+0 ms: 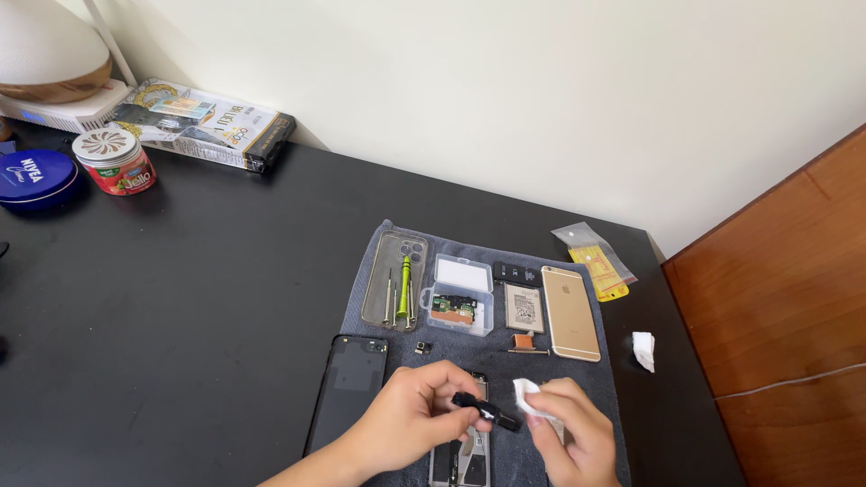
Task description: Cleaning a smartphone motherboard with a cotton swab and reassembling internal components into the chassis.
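Right at the bottom edge, both hands are working over an opened phone body lying on the grey mat. The left hand has its fingers pinched together on a small black part, holding it up just above the phone body. The right hand meets it from the other side, fingers clamped on a white wipe that touches the end of the black part.

Just left of the left hand, a black back panel lies half on the mat, half on the black counter. Further up the mat there's a clear phone case with a green-handled screwdriver and thin metal tools inside it, then a small clear plastic box holding a circuit board. Next along sits a flat battery, and beside that a gold phone, back up.

Off the mat to the right, a crumpled white scrap rests on the counter, with a clear bag of yellow contents near the wall. Far left: a blue tin and a red jar, well apart from the hands.
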